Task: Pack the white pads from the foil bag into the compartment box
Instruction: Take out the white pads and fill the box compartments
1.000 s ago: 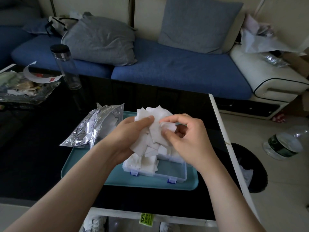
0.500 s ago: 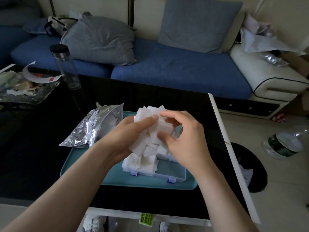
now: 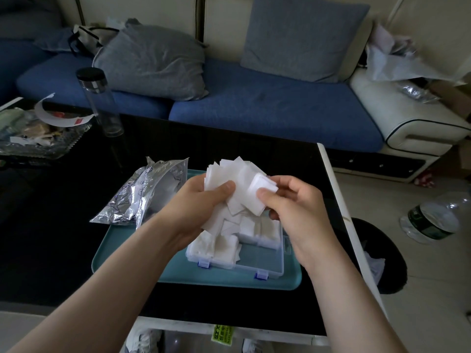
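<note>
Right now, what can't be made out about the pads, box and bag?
Head view only.
- Compartment box: far compartments hidden behind the left hand, right hand and held white pads.
- Held pads: overlapping, uncountable.
- Foil bag: crumpled foil hides whether pads remain.
- Yellow label, bottom edge: too small to read.

Both bare forearms come up from the bottom corners and meet in the middle. Left hand grips a messy bunch of thin white square pads, thumb across the front. Right hand, just beside it, pinches the bunch's right edge between thumb and curled fingers.
</note>
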Motion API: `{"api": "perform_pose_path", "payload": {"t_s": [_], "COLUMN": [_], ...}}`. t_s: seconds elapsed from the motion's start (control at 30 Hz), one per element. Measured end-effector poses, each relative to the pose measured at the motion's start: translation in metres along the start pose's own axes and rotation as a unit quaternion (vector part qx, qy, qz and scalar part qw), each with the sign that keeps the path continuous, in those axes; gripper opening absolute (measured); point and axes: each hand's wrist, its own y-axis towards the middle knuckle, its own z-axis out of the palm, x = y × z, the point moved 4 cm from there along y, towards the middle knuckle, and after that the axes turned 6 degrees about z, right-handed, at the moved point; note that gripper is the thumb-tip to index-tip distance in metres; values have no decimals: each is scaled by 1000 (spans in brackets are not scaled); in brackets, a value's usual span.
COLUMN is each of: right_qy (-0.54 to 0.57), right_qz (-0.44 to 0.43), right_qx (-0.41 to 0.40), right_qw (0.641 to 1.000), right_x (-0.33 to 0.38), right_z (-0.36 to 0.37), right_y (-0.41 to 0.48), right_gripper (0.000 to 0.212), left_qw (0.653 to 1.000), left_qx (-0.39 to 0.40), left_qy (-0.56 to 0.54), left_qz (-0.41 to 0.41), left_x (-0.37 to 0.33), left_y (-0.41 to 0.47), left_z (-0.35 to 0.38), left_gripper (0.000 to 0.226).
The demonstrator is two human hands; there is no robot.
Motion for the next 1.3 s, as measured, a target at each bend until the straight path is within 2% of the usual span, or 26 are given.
{"api": "perform_pose_path", "payload": {"t_s": [0.13,0.2,0.43,0.73,0.8,0.97,1.07,1.3], "right_qy": [78,42,-96,-202,-213,-294,-335,-278], "right_qz": [34,14,-101,-229,-242,-226,-226,-275], "right_qx": [43,30,-49,-96,-84,1,24,-40], "right_qw": [995,999,989,947,943,929,914,920], "right_x": [-2,-3,2,9,9,4,1,11], "right_z": [5,8,5,14,17,22,24,17], "right_y": [-1,-1,-3,-11,-9,-7,-9,-10], "right_gripper": [30,36,32,31,34,57,50,27], "left_qw": [999,999,999,995,996,999,998,999], "left_qx": [20,32,50,-20,-19,6,18,-6], "left_qy": [18,13,-15,-73,-59,5,39,25], "left_qz": [18,18,-9,-68,-65,-49,-49,-48], "left_x": [0,-1,-1,2,2,0,0,3], "left_y": [-2,-3,-3,-1,0,-1,-2,1], "left_z": [4,7,8,3,2,1,0,-3], "left_gripper": [18,19,27,26,27,27,27,27]}}
